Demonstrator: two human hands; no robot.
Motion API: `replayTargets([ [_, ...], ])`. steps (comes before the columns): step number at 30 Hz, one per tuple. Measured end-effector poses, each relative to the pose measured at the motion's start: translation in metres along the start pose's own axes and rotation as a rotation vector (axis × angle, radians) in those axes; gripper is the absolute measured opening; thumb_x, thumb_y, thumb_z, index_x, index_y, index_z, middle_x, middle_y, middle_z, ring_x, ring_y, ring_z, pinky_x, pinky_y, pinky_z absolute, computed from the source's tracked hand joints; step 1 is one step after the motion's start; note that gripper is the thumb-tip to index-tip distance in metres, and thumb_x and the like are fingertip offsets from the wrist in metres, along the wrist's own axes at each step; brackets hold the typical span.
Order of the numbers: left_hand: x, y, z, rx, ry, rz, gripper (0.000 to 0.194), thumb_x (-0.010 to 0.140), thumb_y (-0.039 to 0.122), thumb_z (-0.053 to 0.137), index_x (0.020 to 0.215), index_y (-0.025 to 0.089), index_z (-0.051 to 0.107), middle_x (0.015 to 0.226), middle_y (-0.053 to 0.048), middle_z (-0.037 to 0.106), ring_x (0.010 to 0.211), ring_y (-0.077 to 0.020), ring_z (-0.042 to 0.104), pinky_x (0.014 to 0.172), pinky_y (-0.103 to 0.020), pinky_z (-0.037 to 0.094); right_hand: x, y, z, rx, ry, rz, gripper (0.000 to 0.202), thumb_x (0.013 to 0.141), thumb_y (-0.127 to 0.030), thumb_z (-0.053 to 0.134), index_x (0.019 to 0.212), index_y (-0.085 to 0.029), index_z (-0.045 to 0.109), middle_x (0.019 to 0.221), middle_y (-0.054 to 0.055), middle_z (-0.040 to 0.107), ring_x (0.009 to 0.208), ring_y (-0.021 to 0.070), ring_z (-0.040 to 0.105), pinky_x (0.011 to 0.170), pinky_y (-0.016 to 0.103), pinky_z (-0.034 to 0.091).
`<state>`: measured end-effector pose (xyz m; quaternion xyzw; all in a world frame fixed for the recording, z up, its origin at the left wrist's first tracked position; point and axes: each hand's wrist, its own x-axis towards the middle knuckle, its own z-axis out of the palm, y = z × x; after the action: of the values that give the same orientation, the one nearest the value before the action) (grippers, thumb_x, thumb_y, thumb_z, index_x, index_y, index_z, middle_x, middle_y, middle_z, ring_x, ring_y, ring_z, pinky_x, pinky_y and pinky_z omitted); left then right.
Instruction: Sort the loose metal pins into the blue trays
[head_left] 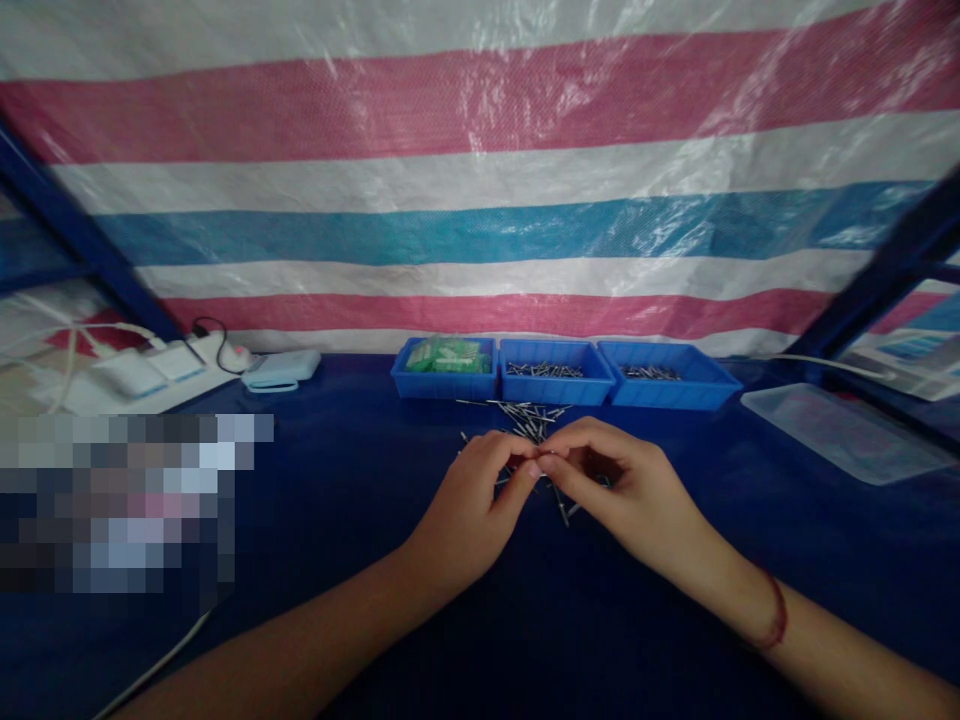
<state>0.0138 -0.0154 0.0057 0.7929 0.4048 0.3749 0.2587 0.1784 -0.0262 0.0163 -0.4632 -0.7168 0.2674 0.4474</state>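
Note:
My left hand [480, 500] and my right hand [626, 485] meet at their fingertips above the dark blue table. Thumb and forefinger of each are pinched together; whatever lies between them is too small or hidden to make out. Under and behind the fingers is a loose pile of thin silvery metal pieces [527, 418], which look like blind rivets. Part of the pile is covered by my hands. Just beyond it stand a middle blue bin [559, 388] and a right blue bin [667, 393], both holding similar metal pieces. The left blue bin [444, 385] contains green plastic packets [450, 355].
A white power strip [180, 365] with plugs and cables is at the left, beside a light blue device [281, 370]. A clear plastic lid [840, 435] lies at the right. Behind the table hangs a striped plastic sheet [480, 230]. The left foreground has a pixelated patch.

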Motion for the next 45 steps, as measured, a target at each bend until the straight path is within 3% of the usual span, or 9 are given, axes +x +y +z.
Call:
replayTargets([
  [10,0.001,0.000,0.000,0.037,-0.063,0.018,0.012,0.089,0.021,0.048,0.087,0.019,0.059,0.088,-0.002,0.065,0.084,-0.0169,0.058,0.078,-0.031,0.044,-0.001,-0.001,0.000,-0.011,0.020,-0.051,0.011,0.082,-0.029,0.059,0.083,-0.020,0.066,0.075,0.003,0.064,0.064,0.0141,0.058,0.052,0.026,0.044],
  [23,0.001,0.001,-0.002,-0.034,0.169,0.034,0.012,0.084,0.019,0.056,0.095,0.020,0.060,0.093,-0.002,0.066,0.087,-0.0159,0.061,0.079,-0.029,0.047,0.001,0.003,-0.001,-0.074,-0.003,-0.052,0.011,0.083,-0.027,0.056,0.084,-0.020,0.064,0.071,0.001,0.061,0.059,0.0121,0.055,0.051,0.025,0.044],
  [29,0.000,0.004,-0.005,-0.057,0.167,0.046,0.007,0.083,0.020,0.058,0.090,0.019,0.059,0.087,0.000,0.065,0.081,-0.0143,0.061,0.076,-0.028,0.047,0.000,0.000,0.001,-0.056,-0.086,-0.062,0.013,0.085,-0.028,0.054,0.080,-0.020,0.063,0.077,0.003,0.064,0.068,0.0140,0.058,0.058,0.027,0.045],
  [32,0.000,0.002,-0.005,-0.060,0.154,0.013,0.015,0.083,0.023,0.059,0.097,0.020,0.055,0.091,-0.001,0.064,0.084,-0.0157,0.061,0.078,-0.030,0.047,0.005,0.002,-0.003,-0.020,-0.133,-0.089,0.017,0.086,-0.031,0.052,0.083,-0.020,0.065,0.081,0.003,0.065,0.071,0.0144,0.060,0.060,0.027,0.047],
  [34,0.000,0.000,-0.003,-0.041,0.145,-0.005,0.025,0.082,0.024,0.060,0.106,0.021,0.052,0.096,-0.003,0.063,0.090,-0.0175,0.060,0.083,-0.034,0.045,0.012,0.007,-0.014,-0.044,-0.050,-0.081,0.018,0.085,-0.034,0.053,0.084,-0.020,0.065,0.081,0.004,0.066,0.071,0.0152,0.060,0.060,0.028,0.048],
  [36,-0.001,-0.001,-0.001,-0.001,0.139,-0.008,0.030,0.082,0.023,0.058,0.111,0.022,0.049,0.098,-0.003,0.062,0.094,-0.0191,0.059,0.088,-0.038,0.043,0.021,0.015,-0.031,-0.132,0.134,-0.044,0.019,0.082,-0.037,0.055,0.082,-0.020,0.065,0.079,0.004,0.067,0.067,0.0162,0.060,0.059,0.029,0.047],
  [40,-0.001,-0.002,-0.001,0.094,0.091,-0.002,0.020,0.085,0.016,0.052,0.104,0.022,0.054,0.097,-0.003,0.063,0.098,-0.0207,0.056,0.088,-0.042,0.041,0.039,0.040,-0.077,-0.449,0.507,0.091,0.021,0.081,-0.035,0.054,0.081,-0.018,0.066,0.073,0.006,0.067,0.060,0.0175,0.059,0.057,0.031,0.044],
  [42,0.000,-0.003,-0.003,0.191,0.012,0.007,0.018,0.085,0.015,0.050,0.100,0.022,0.056,0.100,-0.003,0.062,0.101,-0.0225,0.053,0.086,-0.043,0.041,0.044,0.053,-0.096,-0.686,0.534,0.132,0.022,0.080,-0.033,0.053,0.081,-0.017,0.067,0.069,0.006,0.066,0.062,0.0196,0.059,0.060,0.033,0.043],
  [45,-0.001,-0.007,-0.006,0.419,-0.117,0.076,0.021,0.086,0.013,0.046,0.099,0.023,0.059,0.109,-0.005,0.059,0.105,-0.0262,0.049,0.084,-0.047,0.039,0.045,0.064,-0.107,-0.797,0.492,0.149,0.022,0.077,-0.032,0.056,0.084,-0.016,0.068,0.067,0.007,0.064,0.063,0.0219,0.059,0.061,0.035,0.042],
])
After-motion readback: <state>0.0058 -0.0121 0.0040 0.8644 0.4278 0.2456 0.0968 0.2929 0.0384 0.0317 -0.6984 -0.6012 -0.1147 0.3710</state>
